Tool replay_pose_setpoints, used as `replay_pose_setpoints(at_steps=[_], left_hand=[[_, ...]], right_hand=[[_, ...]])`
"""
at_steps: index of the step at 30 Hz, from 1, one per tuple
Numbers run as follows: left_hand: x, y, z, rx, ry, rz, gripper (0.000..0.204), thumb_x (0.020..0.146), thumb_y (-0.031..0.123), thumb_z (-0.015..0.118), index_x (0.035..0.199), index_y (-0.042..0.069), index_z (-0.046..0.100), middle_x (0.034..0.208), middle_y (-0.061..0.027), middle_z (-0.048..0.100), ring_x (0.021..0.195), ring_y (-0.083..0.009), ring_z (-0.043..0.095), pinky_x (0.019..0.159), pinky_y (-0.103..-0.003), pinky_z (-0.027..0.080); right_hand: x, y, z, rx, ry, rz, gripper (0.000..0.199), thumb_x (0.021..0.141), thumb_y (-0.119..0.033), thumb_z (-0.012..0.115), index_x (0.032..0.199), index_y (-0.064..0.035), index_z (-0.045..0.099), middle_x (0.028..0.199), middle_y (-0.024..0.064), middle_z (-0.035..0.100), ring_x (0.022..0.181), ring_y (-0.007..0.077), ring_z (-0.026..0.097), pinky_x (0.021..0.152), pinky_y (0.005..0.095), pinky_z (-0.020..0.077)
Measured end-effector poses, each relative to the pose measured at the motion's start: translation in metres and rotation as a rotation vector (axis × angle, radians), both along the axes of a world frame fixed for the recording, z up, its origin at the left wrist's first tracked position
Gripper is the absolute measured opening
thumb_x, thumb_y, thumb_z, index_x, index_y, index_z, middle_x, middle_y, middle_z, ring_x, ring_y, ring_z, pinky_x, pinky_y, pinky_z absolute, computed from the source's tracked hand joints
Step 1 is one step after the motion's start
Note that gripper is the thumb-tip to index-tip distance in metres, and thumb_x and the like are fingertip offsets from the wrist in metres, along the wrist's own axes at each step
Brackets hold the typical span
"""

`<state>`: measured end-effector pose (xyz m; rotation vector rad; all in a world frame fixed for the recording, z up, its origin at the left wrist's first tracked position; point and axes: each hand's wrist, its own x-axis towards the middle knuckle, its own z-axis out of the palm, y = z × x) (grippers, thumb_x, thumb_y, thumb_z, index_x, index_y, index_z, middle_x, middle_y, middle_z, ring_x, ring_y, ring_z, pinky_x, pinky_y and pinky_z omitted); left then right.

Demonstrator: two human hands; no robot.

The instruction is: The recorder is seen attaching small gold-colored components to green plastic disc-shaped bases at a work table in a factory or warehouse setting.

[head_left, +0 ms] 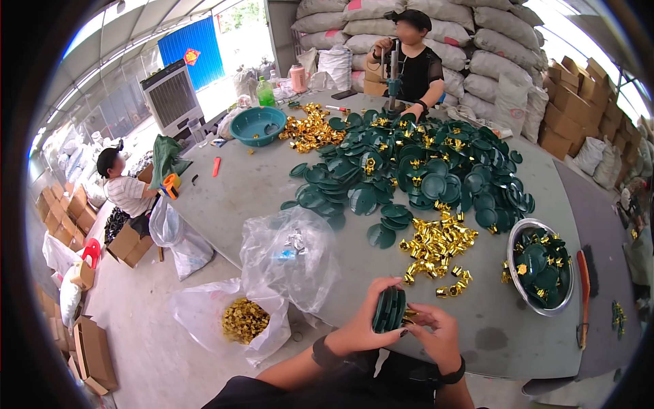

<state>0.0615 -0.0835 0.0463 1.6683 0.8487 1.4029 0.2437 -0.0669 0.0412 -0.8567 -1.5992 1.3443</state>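
Close to the table's near edge, my left hand (361,320) is wrapped round a short stack of dark green discs (390,310), held on edge. Right beside it, my right hand (437,334) is closed, its fingertips at a small gold metal cup (410,313) against the stack's right side; the fingers partly hide it. Just beyond my hands lies a pile of shiny gold metal cups (439,242), a few strayed toward me. Behind that spreads a large heap of green discs (436,184), some with gold pieces on them.
A metal bowl (512,294) of green discs with gold pieces stands at right, near an orange-handled tool (583,293). A clear plastic bag (289,262) lies left. A teal basin (236,129) stands far left. Across the table, a person (412,65) works at a hand press (394,85).
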Motion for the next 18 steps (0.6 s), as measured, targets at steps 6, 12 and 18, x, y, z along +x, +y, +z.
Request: replay_pose_setpoints(at_steps=[6,12,18], left_hand=[[0.010,0.001,-0.009,-0.114,-0.147,-0.039,0.084,0.071,0.021,0.073,0.135,0.009,0.020,0.117,-0.0106,0.036,0.111,-0.0217,0.042,0.096,-0.035,0.034],[0.033,0.010,-0.026,-0.477,-0.595,-0.131,0.076,0.076,0.029,0.069,0.135,0.011,0.024,0.114,-0.0059,0.043,0.105,-0.0175,0.048,0.090,-0.033,0.040],[0.065,0.014,-0.041,-0.665,-0.856,-0.252,0.052,0.088,0.034,0.053,0.133,0.019,0.032,0.118,-0.0058,0.047,0.109,-0.0192,0.048,0.090,-0.037,0.041]], right_hand=[[-0.004,-0.006,-0.001,-0.087,0.116,-0.024,0.037,0.079,-0.003,0.065,0.113,0.0025,0.053,0.095,0.0109,0.064,0.081,0.0137,0.062,0.072,0.0260,0.0499],[0.003,-0.005,-0.003,-0.205,0.263,-0.129,0.032,0.081,-0.003,0.063,0.111,0.0027,0.052,0.091,0.0086,0.063,0.078,0.0121,0.061,0.069,0.0239,0.0491],[0.035,0.000,-0.006,-0.219,0.268,-0.214,0.029,0.082,-0.004,0.063,0.108,0.0027,0.053,0.079,0.0055,0.061,0.069,0.0104,0.058,0.062,0.0215,0.0472]])
